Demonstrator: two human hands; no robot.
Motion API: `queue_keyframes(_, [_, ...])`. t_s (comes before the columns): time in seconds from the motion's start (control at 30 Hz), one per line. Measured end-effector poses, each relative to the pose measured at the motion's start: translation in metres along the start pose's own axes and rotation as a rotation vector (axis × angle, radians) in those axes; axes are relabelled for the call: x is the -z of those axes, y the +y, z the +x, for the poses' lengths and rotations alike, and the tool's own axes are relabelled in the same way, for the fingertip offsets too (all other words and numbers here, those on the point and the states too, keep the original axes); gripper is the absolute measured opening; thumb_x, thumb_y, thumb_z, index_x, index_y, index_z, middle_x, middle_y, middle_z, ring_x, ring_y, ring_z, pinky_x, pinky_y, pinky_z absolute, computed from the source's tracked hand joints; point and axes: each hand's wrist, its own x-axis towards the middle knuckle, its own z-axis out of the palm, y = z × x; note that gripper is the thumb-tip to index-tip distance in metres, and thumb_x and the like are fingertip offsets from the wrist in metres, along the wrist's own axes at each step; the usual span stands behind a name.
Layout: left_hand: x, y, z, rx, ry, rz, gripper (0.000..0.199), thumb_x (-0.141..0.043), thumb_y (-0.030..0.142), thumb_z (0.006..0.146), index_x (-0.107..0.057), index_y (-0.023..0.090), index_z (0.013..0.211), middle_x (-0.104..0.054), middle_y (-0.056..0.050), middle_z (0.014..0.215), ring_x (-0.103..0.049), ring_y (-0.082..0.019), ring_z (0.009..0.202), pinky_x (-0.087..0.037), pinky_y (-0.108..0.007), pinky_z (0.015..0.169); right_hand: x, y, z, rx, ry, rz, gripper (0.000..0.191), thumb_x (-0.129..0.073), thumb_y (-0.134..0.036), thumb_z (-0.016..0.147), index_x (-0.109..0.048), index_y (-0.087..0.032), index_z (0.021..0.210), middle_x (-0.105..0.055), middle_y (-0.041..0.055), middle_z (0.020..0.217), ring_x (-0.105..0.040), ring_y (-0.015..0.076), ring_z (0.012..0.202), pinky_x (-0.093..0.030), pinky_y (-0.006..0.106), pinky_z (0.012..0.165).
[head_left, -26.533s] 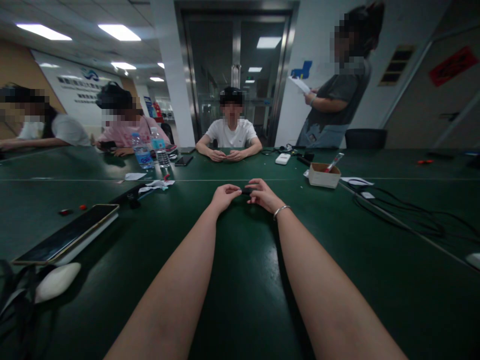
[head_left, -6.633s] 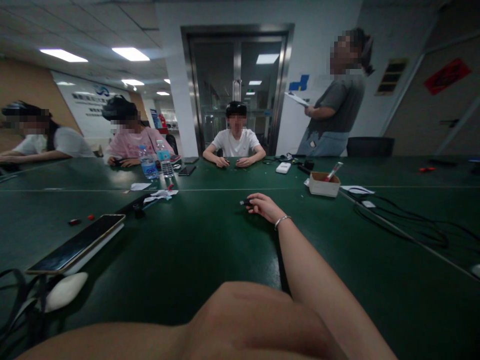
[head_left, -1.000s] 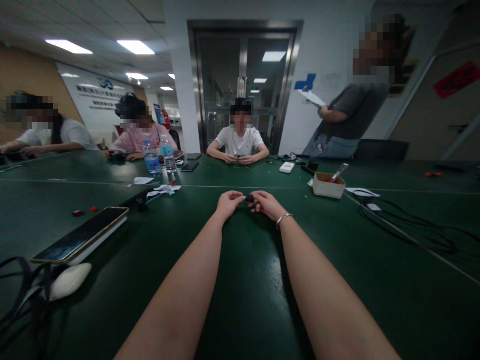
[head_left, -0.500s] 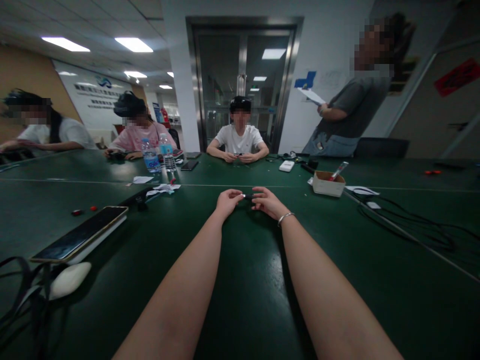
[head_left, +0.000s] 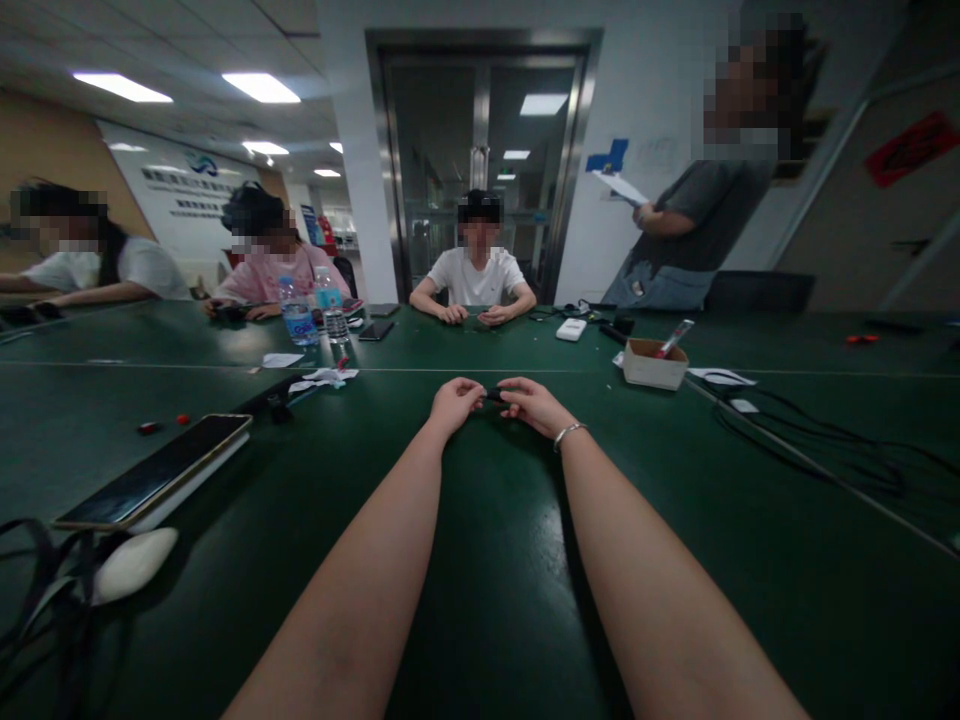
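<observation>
Both my hands meet over the middle of the green table (head_left: 495, 520), with a small dark object (head_left: 493, 395) between them. Its kind is too small and blurred to make out. My left hand (head_left: 456, 402) pinches the object's left end between thumb and fingertips. On the other side, my right hand (head_left: 531, 405) has its thumb and fingers closed on the right end, the fingers slightly curved. A silver bracelet (head_left: 568, 436) circles my right wrist. The fingertips cover part of the object.
A phone (head_left: 161, 470) lies on a white box at left, near a white mouse-shaped thing (head_left: 136, 565) and black straps. Two water bottles (head_left: 298, 315) stand farther back. At right are a small carton (head_left: 654, 365) and black cables (head_left: 817, 430). Several people sit or stand around the table.
A pale part of the object beside my left fingertips no longer shows; only its dark part is visible. My right fingers have closed in and moved slightly left, nearer my left hand.
</observation>
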Motion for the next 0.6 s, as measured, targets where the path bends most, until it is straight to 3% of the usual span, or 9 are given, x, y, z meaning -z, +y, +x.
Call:
queue_keyframes(0.23, [0.0002, -0.0037, 0.0016, 0.015, -0.026, 0.133, 0.027, -0.056, 0.040, 0.085, -0.062, 0.014, 0.078, -0.065, -0.005, 0.067, -0.060, -0.012, 0.059, -0.044, -0.023, 0.055, 0.0017, 0.0027, 0.0029, 0.005, -0.006, 0.020, 0.018, -0.063, -0.003, 0.080, -0.063, -0.014, 0.094, -0.059, -0.0051, 0.055, -0.051, 0.0043, 0.040, -0.059, 0.023, 0.059])
queue_keyframes(0.4, [-0.0003, -0.0033, 0.0004, -0.027, -0.045, 0.073, 0.024, -0.065, 0.025, 0.077, -0.063, 0.016, 0.099, -0.067, -0.006, 0.091, -0.063, -0.012, 0.073, -0.045, -0.020, 0.059, 0.0008, 0.0005, 0.0016, -0.005, 0.012, 0.022, 0.016, -0.062, -0.003, 0.081, -0.062, -0.014, 0.092, -0.063, -0.0028, 0.059, -0.051, 0.0039, 0.039, -0.058, 0.022, 0.056])
queue_keyframes(0.5, [-0.0005, -0.0035, 0.0003, -0.036, -0.058, 0.061, 0.024, -0.064, 0.023, 0.077, -0.063, 0.015, 0.100, -0.065, -0.004, 0.083, -0.060, -0.010, 0.065, -0.044, -0.020, 0.058, 0.0001, -0.0010, 0.0001, -0.006, 0.007, 0.037, 0.015, -0.064, -0.003, 0.080, -0.063, -0.014, 0.090, -0.061, -0.0035, 0.057, -0.051, 0.0041, 0.039, -0.058, 0.021, 0.056])
queue_keyframes(0.6, [-0.0014, -0.0048, 0.0013, 0.001, -0.053, 0.077, 0.023, -0.056, 0.034, 0.085, -0.063, 0.015, 0.094, -0.061, -0.002, 0.067, -0.056, -0.010, 0.056, -0.043, -0.021, 0.055, -0.0004, -0.0018, -0.0004, -0.008, -0.001, 0.045, 0.015, -0.063, -0.002, 0.081, -0.063, -0.014, 0.090, -0.062, -0.0030, 0.058, -0.051, 0.0040, 0.039, -0.058, 0.020, 0.054])
